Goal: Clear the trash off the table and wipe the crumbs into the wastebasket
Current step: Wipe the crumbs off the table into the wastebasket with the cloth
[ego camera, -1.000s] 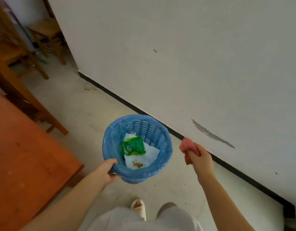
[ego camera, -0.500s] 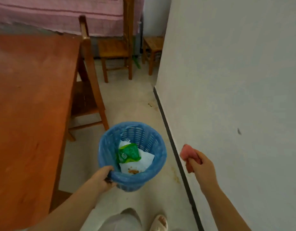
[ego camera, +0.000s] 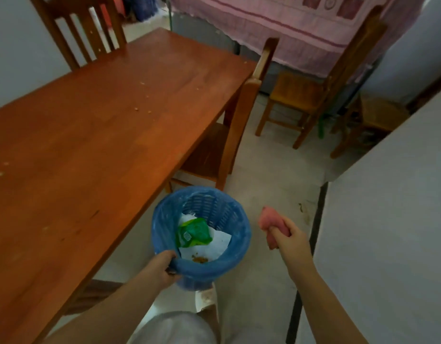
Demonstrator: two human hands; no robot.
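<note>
My left hand (ego camera: pixel 162 268) grips the near rim of a blue wastebasket (ego camera: pixel 236 249) and holds it off the floor beside the table's right edge. Inside it lie a green wrapper (ego camera: pixel 193 232), white paper (ego camera: pixel 214 244) and some brown crumbs (ego camera: pixel 200 258). My right hand (ego camera: pixel 290 240) is closed around a crumpled pink cloth (ego camera: pixel 270 220), to the right of the basket. The wooden table (ego camera: pixel 102 135) fills the left of the view, with scattered crumbs (ego camera: pixel 136 109) in its middle and far part and a few at its left edge.
A wooden chair (ego camera: pixel 224 145) is tucked under the table's right side, close behind the basket. Another chair (ego camera: pixel 80 28) stands at the far end and one more (ego camera: pixel 311 90) beyond, in front of a pink cloth-covered piece. A white wall (ego camera: pixel 388 219) closes the right.
The view has swung left from the wall to the table, which now shows its whole top. Both hands keep their hold on the wastebasket and the cloth.
</note>
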